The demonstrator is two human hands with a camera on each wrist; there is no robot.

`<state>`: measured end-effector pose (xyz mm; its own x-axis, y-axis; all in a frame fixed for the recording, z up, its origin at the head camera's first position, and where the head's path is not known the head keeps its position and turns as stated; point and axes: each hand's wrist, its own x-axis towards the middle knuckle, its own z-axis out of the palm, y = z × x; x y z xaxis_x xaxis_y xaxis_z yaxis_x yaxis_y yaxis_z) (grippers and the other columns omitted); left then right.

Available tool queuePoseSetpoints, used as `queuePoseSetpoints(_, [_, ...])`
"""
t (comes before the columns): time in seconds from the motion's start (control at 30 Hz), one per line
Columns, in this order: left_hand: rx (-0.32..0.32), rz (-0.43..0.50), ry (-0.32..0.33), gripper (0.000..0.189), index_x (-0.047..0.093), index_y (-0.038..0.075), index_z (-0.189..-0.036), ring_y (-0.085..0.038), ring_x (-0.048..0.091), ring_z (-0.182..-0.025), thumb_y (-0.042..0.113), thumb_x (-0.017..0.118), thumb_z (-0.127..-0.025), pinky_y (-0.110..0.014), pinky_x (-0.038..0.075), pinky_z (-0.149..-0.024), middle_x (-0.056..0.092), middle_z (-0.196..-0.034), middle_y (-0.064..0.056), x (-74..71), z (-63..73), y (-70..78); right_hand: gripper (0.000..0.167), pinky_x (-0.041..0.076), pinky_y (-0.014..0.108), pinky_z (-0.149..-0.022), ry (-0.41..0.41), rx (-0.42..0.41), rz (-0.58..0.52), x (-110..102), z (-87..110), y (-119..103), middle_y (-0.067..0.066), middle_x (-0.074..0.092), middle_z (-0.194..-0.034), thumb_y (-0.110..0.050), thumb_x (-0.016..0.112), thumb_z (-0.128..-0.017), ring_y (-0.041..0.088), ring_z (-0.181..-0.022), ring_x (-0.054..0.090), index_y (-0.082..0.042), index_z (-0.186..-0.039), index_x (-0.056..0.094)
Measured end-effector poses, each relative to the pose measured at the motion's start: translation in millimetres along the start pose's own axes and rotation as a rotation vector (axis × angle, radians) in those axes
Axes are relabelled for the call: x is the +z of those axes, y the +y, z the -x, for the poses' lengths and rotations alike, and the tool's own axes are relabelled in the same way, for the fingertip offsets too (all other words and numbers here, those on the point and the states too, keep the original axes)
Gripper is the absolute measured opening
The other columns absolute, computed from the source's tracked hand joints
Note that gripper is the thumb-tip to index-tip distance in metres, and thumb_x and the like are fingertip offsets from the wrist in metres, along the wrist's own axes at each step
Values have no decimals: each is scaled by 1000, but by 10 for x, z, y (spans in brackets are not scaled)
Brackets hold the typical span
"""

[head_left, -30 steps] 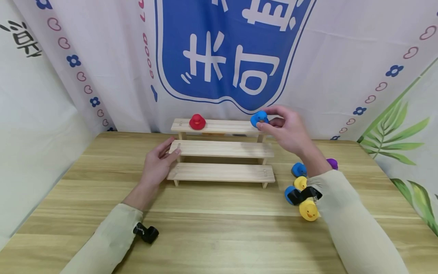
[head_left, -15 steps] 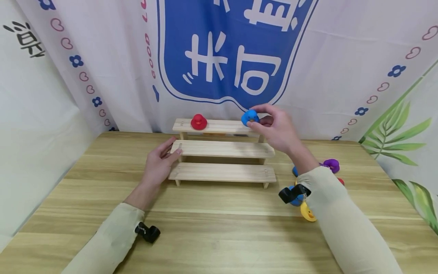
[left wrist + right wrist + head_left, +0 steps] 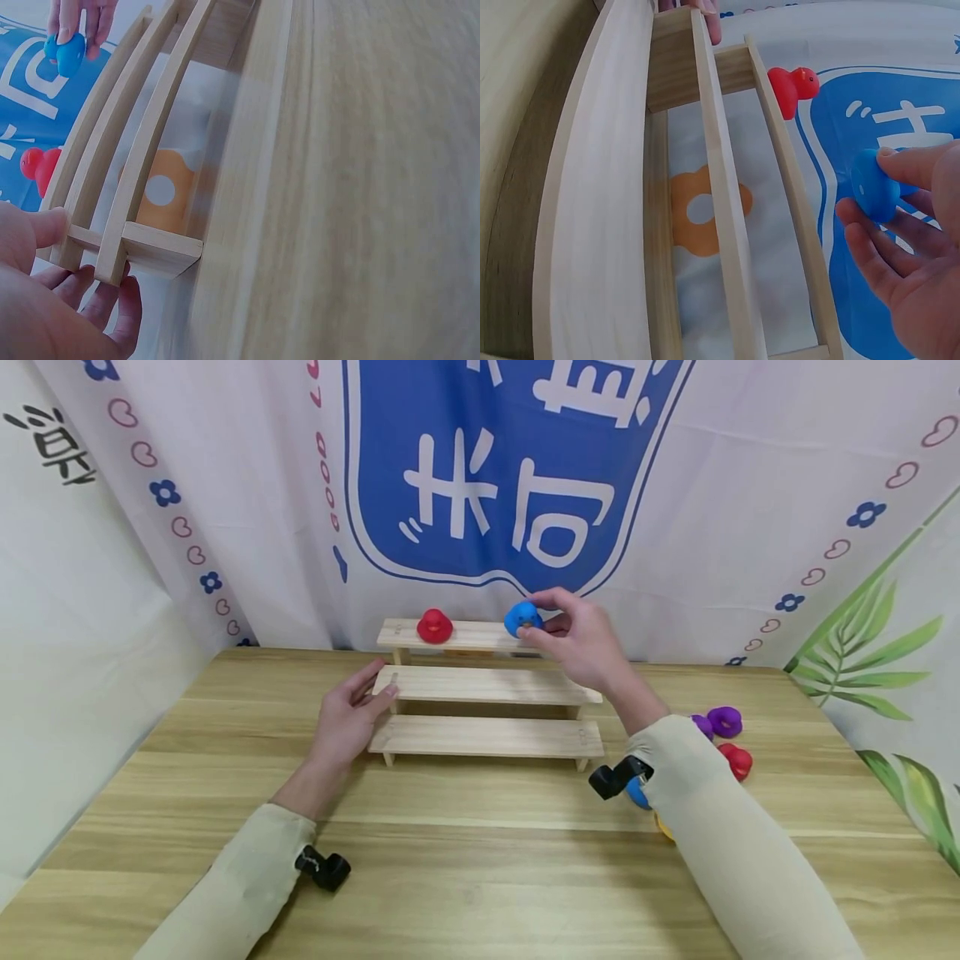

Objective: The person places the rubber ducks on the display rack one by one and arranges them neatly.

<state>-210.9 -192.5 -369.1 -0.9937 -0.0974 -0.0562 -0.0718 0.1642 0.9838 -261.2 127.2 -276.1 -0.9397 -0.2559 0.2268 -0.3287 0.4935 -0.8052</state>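
Observation:
Between thumb and fingers, my right hand (image 3: 581, 639) pinches a blue rubber duck (image 3: 522, 619). In the right wrist view a gap shows between this blue duck (image 3: 875, 186) and the top tier's edge. A three-tier wooden stand (image 3: 487, 685) stands on the table. My left hand (image 3: 349, 714) grips its left end, thumb on the middle tier and fingers curled around the edge, as the left wrist view shows. Toward the left of the top tier sits a red rubber duck (image 3: 435, 626), facing forward.
Right of the stand, more rubber ducks lie on the wooden table (image 3: 465, 877): a purple duck (image 3: 725, 722), a red duck (image 3: 738, 762) and others partly hidden by my right sleeve (image 3: 720, 810). A printed curtain (image 3: 697, 527) hangs close behind the stand.
My right hand has moved left along the top tier with the blue duck, toward the red one. The right forearm now covers different loose ducks. My left hand keeps its grip on the stand.

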Motion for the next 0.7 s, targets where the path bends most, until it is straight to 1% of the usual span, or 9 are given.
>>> queuePoseSetpoints(0.2, [-4,1,1,67,37,23,-166,-24,37,-156,31,68,-106,-41,36,-131,30,-176,3,5,4,-2,43,63,42,-101,-24,2,-22,77,-50,-14,11,67,-133,-23,75,-101,28,-112,70,-12,-141,63])
queuePoseSetpoints(0.33, [0,-5,5,67,38,23,-165,-23,36,-158,30,67,-106,-40,33,-133,31,-175,3,4,4,-4,41,62,44,-105,-32,15,-34,140,-88,-19,11,67,-132,-22,75,-101,28,-117,69,-12,-139,63])
queuePoseSetpoints(0.47, [3,-6,12,66,39,23,-165,-21,34,-160,29,68,-106,-38,31,-134,33,-174,5,-1,5,1,40,60,43,-108,-35,19,-28,203,-128,-6,9,68,-133,-24,74,-101,27,-121,67,-13,-138,63])
queuePoseSetpoints(0.7, [13,5,4,66,39,21,-165,-18,32,-161,28,68,-106,-38,30,-134,34,-174,6,8,-10,4,42,60,44,-108,-40,25,-8,267,-182,19,10,67,-136,-22,74,-102,29,-123,66,-12,-141,62])
